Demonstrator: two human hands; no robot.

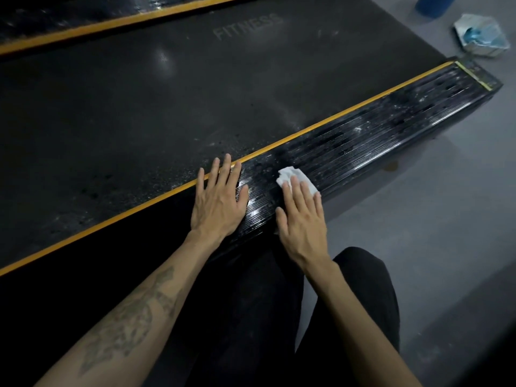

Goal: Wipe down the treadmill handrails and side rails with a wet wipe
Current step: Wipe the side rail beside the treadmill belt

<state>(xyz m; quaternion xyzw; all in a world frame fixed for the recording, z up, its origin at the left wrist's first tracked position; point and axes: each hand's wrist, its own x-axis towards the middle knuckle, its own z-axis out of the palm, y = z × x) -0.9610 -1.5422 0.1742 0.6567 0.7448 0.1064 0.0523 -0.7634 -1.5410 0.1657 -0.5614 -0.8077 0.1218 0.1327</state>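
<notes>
My right hand [303, 219] presses the wet wipe [296, 177] flat mid side rail [391, 118]; left hand [220, 199] spread beside; far end looks unwiped.

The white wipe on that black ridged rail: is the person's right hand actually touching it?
Touching. The head view shows the right hand lying flat with straight fingers over the wet wipe, pressing it onto the side rail.

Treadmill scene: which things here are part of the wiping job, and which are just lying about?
In use: wet wipe under right hand; near side rail; left hand flat on it.
Lying about: wipe packet on floor; blue container.
</notes>
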